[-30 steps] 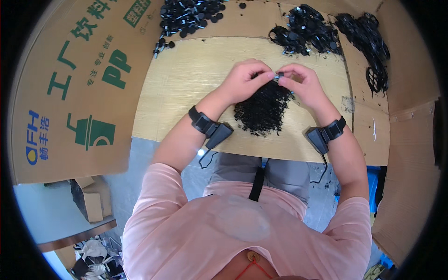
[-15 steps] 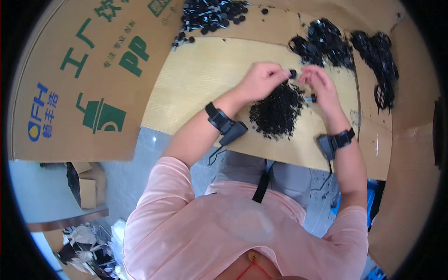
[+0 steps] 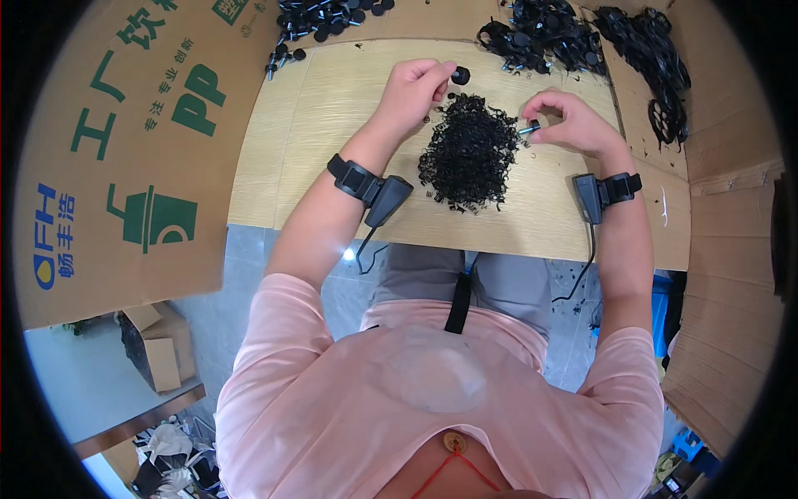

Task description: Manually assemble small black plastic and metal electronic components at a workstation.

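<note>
Between the thumb and fingers of my left hand (image 3: 413,90) is a black round-headed screw (image 3: 460,76); its shank is hidden. My right hand (image 3: 573,123) is at the right edge of a pile of small black curly rubber scraps (image 3: 470,154). Its thumb and forefinger close in a curve around a second black-headed screw (image 3: 532,127). That screw's silver shank points left, toward the scraps. The pile lies on the pale board (image 3: 332,108) between my two hands.
Many black-headed screws (image 3: 328,18) lie at the far left. Heaps of black stringy rubber parts (image 3: 549,37) and long black rubber strips (image 3: 652,66) are at the far right. A printed cardboard box (image 3: 125,166) rises at left, a cardboard wall (image 3: 731,191) at right. Cabled black devices sit on both wrists.
My hands have moved apart. The left has drawn away from the pile with its screw; the right has come down around the screw beside the pile. The whole view has shifted.
</note>
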Available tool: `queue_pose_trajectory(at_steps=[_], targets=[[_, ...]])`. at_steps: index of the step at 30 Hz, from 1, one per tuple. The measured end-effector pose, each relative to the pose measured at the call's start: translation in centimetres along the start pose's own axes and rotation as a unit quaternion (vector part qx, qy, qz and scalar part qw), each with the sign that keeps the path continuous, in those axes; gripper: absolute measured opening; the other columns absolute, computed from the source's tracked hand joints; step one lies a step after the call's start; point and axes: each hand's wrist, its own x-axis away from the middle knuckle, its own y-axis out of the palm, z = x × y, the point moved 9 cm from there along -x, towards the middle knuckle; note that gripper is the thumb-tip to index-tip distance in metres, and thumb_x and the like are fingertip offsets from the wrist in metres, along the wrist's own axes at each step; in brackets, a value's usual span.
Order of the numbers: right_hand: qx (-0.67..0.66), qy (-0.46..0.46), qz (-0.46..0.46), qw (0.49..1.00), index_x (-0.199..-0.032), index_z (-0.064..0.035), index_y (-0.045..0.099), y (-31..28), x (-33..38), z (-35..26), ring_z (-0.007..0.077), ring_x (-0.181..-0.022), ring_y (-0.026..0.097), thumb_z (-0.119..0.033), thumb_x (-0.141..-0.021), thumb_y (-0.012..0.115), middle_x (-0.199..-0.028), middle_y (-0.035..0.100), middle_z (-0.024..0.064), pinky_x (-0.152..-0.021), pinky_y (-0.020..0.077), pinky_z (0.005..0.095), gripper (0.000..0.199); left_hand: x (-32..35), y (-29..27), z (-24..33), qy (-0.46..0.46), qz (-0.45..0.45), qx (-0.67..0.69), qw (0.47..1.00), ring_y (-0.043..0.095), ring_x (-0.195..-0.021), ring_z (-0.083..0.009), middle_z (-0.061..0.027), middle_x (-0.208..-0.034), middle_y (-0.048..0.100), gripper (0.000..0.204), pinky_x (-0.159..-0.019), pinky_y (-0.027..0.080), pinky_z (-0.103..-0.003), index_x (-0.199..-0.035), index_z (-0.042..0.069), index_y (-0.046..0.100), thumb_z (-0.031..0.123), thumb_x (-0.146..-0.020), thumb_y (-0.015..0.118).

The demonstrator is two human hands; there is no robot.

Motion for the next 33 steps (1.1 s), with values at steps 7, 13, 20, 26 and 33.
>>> queue_pose_trajectory(at_steps=[7, 13, 20, 26, 33], targets=[[-0.213, -0.057, 0.161, 0.962, -0.100, -0.0062, 0.062, -1.2, -0.9, 0.1, 0.0044, -0.081, 0.053, -0.001, -0.075, 0.073, -0.089, 0.060, -0.0034, -0.071, 0.0430, 0.0186, 0.028, 0.7, 0.7, 1.3, 0.089, -0.003, -0.062, 0.994, 0.051, -0.066, -0.0090, -0.0029, -0.073, 0.061, 0.019, -0.060, 0.041, -0.023, -0.080, 0.000, 0.066, 0.016, -0.088, 0.061], [-0.191, -0.123, 0.171, 0.959, -0.098, -0.0062, 0.061, 0.4, -1.3, -1.8, 0.0055, -0.078, 0.050, 0.001, -0.074, 0.073, -0.095, 0.059, -0.0019, -0.072, 0.0419, 0.0204, 0.028, 1.7, 2.9, 4.5, 0.193, -0.024, -0.256, 0.947, 0.054, -0.069, -0.0118, -0.0068, -0.080, 0.063, 0.016, -0.063, 0.043, -0.024, -0.096, 0.001, 0.070, 0.012, -0.085, 0.065], [-0.227, -0.108, 0.202, 0.946, -0.097, -0.0043, 0.060, 1.2, -1.5, -2.4, 0.0083, -0.082, 0.051, 0.005, -0.071, 0.074, -0.100, 0.057, 0.0012, -0.075, 0.0432, 0.0233, 0.030, 2.3, 3.1, 5.0, 0.218, -0.033, -0.252, 0.942, 0.057, -0.068, -0.0137, -0.0079, -0.082, 0.065, 0.018, -0.062, 0.046, -0.025, -0.099, 0.002, 0.070, 0.006, -0.082, 0.068], [-0.132, -0.198, 0.213, 0.948, -0.096, -0.0014, 0.059, 1.2, -0.5, -4.2, 0.0109, -0.086, 0.052, 0.005, -0.071, 0.075, -0.099, 0.055, 0.0042, -0.076, 0.0434, 0.0235, 0.031, 2.3, 4.1, 4.6, 0.201, -0.062, -0.262, 0.942, 0.059, -0.067, -0.0144, -0.0085, -0.076, 0.064, 0.012, -0.061, 0.046, -0.026, -0.093, 0.003, 0.070, 0.008, -0.082, 0.067], [-0.140, -0.149, 0.209, 0.956, -0.097, -0.0007, 0.060, 1.8, -0.7, -4.0, 0.0096, -0.082, 0.052, 0.006, -0.071, 0.073, -0.096, 0.055, 0.0034, -0.075, 0.0436, 0.0227, 0.030, 2.6, 4.3, 4.0, 0.174, -0.089, -0.224, 0.955, 0.059, -0.067, -0.0124, -0.0070, -0.075, 0.064, 0.012, -0.061, 0.046, -0.026, -0.093, 0.003, 0.068, 0.008, -0.082, 0.067]])
